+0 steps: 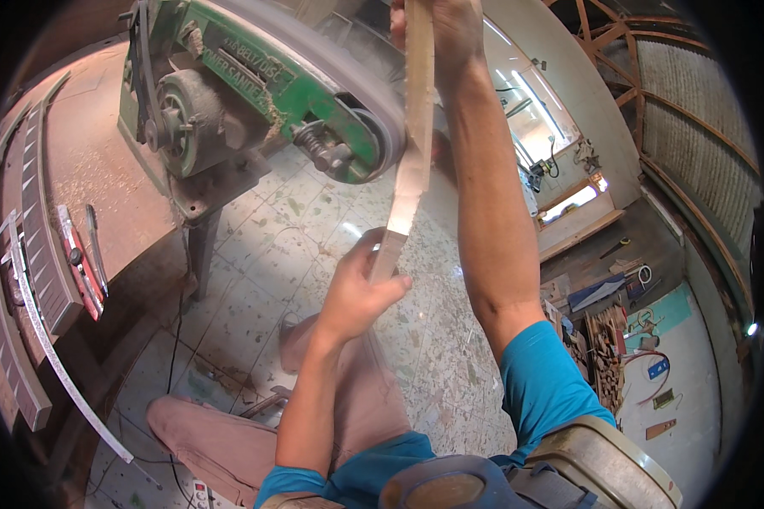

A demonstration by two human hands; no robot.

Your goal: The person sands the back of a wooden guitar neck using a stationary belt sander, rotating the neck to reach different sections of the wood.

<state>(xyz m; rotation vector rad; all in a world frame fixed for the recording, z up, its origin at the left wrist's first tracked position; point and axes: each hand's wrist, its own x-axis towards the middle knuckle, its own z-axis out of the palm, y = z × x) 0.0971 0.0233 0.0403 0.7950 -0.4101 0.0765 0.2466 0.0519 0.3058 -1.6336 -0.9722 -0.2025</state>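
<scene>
A long, narrow wooden piece (412,174) stands nearly upright in front of me, held at both ends. My left hand (354,295) is closed around its lower end, with the thumb across the wood. Higher up, my right hand (452,38) grips its upper part; some of those fingers are cut off by the picture's top edge. The middle of the piece lies against or very close to the rounded end of a green belt sander (331,119). The sander's belt (386,106) looks blurred.
Left of the sander is a dusty workbench (115,140) with a caliper (47,327), a red-handled cutter (78,263) and long strips with pale triangles (64,288). A black cord (178,339) hangs to the tiled floor. Wood offcuts (607,348) are piled at right.
</scene>
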